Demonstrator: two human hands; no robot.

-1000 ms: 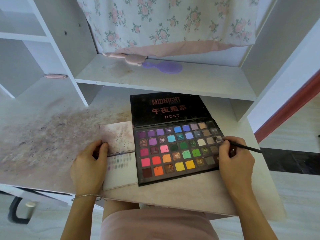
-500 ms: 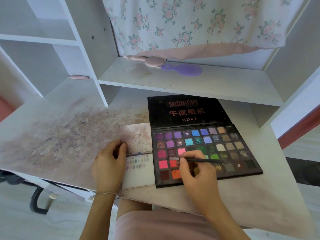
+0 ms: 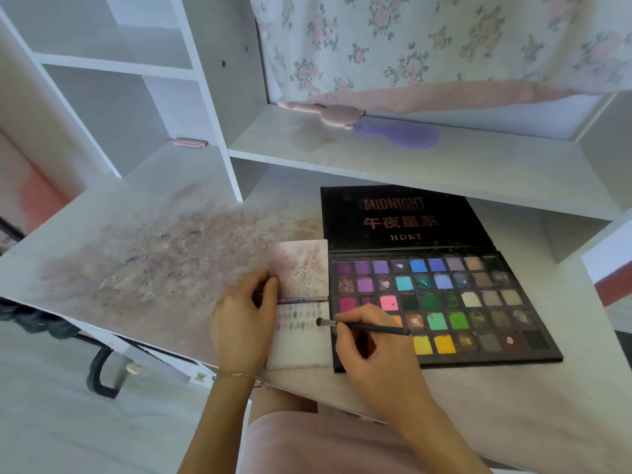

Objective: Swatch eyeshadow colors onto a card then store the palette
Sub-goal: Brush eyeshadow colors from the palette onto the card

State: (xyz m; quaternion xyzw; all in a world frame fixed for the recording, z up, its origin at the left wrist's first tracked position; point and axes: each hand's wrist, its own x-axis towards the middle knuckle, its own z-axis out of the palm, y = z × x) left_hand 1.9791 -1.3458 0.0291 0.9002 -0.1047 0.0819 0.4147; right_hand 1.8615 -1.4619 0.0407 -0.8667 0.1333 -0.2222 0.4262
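A black eyeshadow palette [image 3: 455, 302] lies open on the desk, its lid flat behind it and several rows of coloured pans showing. Left of it lies a white card [image 3: 301, 347] with rows of faint colour swatches near its top. My right hand [image 3: 371, 350] pinches a thin black brush [image 3: 362, 326], and the brush tip sits on the card's right edge beside the swatches. My left hand [image 3: 244, 323] rests on the card's left side, fingers curled over its edge. A stained second card [image 3: 301, 268] lies just behind the first.
The desk [image 3: 154, 268] is smeared with pigment on its left half. A shelf [image 3: 444, 165] above the palette carries a purple hairbrush [image 3: 403, 135] and a pink one [image 3: 328, 112] under a floral curtain. A small pink item [image 3: 188, 143] lies in the left cubby.
My right hand has carried the brush from the palette's right side, across the pans, to the card's right edge. The left hand stays on the card.
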